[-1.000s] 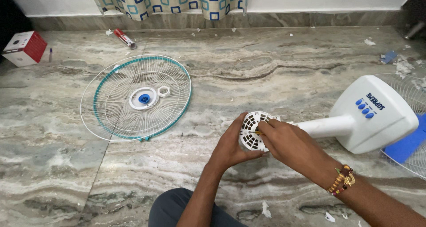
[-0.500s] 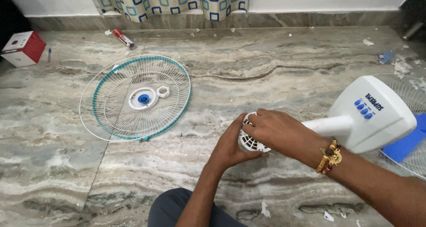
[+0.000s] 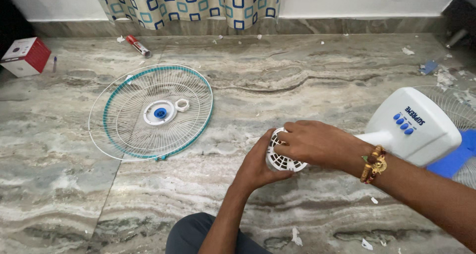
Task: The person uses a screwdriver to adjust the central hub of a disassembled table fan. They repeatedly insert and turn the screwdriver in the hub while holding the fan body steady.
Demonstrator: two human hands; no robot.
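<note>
White vented plastic motor housing (image 3: 282, 159) sits clasped between both hands: left hand (image 3: 258, 164) cups it from beneath, right hand (image 3: 317, 144) grips its top.

Near the centre, both hands close around a white vented motor housing (image 3: 282, 160): the left hand (image 3: 260, 164) cups it from about seven o'clock, and the right hand (image 3: 317, 144) lies over its top from three o'clock, a beaded bracelet (image 3: 374, 163) on that wrist. A white fan base (image 3: 416, 127) with blue buttons lies at three o'clock. A round fan grille (image 3: 151, 112) with a teal rim lies flat on the marble floor (image 3: 297, 75) at ten o'clock, well apart from the hands. A red and white box (image 3: 26, 55) sits far off at ten o'clock.
</note>
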